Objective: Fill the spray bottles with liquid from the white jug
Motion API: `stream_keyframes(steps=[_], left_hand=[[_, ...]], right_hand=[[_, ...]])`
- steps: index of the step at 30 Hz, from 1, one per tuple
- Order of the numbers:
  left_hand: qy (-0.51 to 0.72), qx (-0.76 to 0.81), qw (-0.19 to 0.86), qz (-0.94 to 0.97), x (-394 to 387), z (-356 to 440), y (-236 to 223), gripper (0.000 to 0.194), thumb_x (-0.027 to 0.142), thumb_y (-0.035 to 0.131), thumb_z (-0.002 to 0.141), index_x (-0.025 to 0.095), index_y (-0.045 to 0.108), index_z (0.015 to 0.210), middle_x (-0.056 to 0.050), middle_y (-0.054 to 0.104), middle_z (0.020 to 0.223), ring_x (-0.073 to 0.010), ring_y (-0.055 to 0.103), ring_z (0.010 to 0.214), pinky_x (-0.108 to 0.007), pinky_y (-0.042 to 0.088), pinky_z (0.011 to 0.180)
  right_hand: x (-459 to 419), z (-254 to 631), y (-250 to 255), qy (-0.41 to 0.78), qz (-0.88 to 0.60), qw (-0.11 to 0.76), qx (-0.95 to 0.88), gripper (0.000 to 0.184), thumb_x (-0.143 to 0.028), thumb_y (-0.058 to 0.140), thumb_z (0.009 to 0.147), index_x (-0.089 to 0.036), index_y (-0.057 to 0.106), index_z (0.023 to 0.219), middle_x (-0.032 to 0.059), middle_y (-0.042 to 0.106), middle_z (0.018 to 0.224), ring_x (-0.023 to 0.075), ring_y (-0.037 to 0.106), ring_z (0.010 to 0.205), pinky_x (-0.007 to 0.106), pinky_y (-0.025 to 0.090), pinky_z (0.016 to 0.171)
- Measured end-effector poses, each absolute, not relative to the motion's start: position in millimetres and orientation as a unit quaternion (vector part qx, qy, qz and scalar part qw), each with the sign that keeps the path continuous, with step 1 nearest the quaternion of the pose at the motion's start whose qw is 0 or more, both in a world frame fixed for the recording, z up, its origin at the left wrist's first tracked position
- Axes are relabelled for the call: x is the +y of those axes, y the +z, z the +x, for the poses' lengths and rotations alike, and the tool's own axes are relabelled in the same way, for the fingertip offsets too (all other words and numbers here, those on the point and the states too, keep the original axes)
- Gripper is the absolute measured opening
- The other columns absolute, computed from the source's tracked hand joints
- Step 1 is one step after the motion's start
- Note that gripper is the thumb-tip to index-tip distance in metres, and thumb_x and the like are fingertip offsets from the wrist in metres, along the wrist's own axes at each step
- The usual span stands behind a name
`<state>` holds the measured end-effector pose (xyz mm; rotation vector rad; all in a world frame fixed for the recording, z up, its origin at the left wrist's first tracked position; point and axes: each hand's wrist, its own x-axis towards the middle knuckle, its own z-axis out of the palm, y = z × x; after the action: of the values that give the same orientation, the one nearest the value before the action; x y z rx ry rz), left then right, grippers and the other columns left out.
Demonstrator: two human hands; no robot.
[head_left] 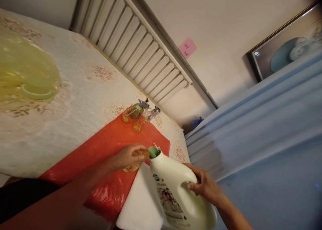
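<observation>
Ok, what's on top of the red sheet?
Two spray bottles stand at the far end of the red sheet. The left hand, holding a small bottle above it, and the jug in the right hand hide parts; anything behind can't be seen.

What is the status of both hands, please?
Left hand: holding small bottle, beside green spout. Right hand: gripping pale jug. Spray bottles: apart from both hands.

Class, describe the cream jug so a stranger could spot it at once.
From the flowered cloth, go to the red sheet. The cream jug is at its lower right in view. Unlike the see-through spray bottles, it is large, with a green mouth and printed label.
</observation>
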<state>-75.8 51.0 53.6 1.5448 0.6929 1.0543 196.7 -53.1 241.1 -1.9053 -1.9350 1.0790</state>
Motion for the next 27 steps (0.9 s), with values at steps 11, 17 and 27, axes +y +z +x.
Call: stream_keyframes(steps=[11,17,27], left_hand=[[0.419,0.338,0.538,0.648,42.4,-76.8,49.6,0.058,0.027,0.07,0.065,0.024,0.052,0.12,-0.007,0.06,0.129,-0.0286,0.055,0.119,-0.039,0.045,0.1],[0.408,0.363,0.487,0.682,37.1,-76.5,47.8,0.051,0.022,0.067,0.064,0.023,0.053,0.113,-0.006,0.062,0.116,-0.0266,0.058,0.109,-0.037,0.047,0.094],[0.428,0.333,0.482,0.688,36.0,-78.9,51.9,0.032,0.032,0.063,0.073,0.035,0.06,0.105,-0.001,0.066,0.11,-0.0284,0.061,0.105,-0.037,0.049,0.088]], right_hand=[[-18.7,202.8,232.6,0.246,-0.727,0.246,-0.593,0.018,-0.017,0.063,0.058,-0.017,0.062,0.076,-0.0025,0.06,0.064,0.0142,0.052,0.057,0.025,0.038,0.054],[16.5,200.4,218.6,0.289,-0.666,0.411,-0.551,0.029,-0.015,0.07,0.051,-0.016,0.066,0.08,-0.0021,0.066,0.067,0.0166,0.055,0.06,0.027,0.041,0.058],[80.9,156.9,174.8,0.303,-0.588,0.519,-0.541,0.035,-0.017,0.065,0.052,-0.017,0.066,0.087,-0.0011,0.071,0.074,0.0198,0.06,0.066,0.029,0.045,0.063]])
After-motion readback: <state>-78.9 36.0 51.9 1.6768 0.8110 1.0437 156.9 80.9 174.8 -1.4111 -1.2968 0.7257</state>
